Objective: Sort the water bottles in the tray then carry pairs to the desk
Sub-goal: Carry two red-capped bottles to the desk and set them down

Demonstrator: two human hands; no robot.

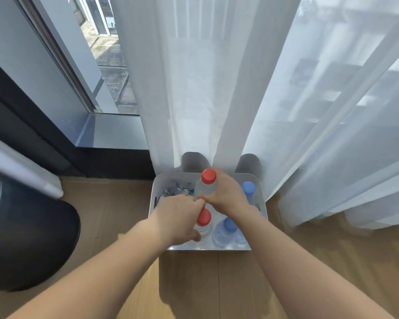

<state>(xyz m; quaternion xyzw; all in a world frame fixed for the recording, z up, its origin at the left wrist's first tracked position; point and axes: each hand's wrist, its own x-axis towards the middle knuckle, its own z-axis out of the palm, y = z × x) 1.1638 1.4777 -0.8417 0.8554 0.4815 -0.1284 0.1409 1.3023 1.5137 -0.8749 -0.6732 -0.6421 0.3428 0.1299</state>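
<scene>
A white plastic tray (161, 184) sits on the wooden floor against the curtain. My right hand (226, 194) grips a clear red-capped bottle (208, 181), raised above the others. My left hand (177, 217) is wrapped around a second red-capped bottle (203, 221) standing at the tray's front left. Two blue-capped bottles stand in the tray, one at the front (227, 230) and one at the back right (248, 189). A further blue-capped bottle is mostly hidden behind my right forearm. Crumpled clear plastic (176, 189) lies in the tray's back left corner.
A sheer white curtain (240, 100) hangs right behind and to the right of the tray. A dark rounded object (30, 240) stands on the floor at the left. A dark window sill and frame (111, 139) run along the back left. Wooden floor (194, 284) lies in front.
</scene>
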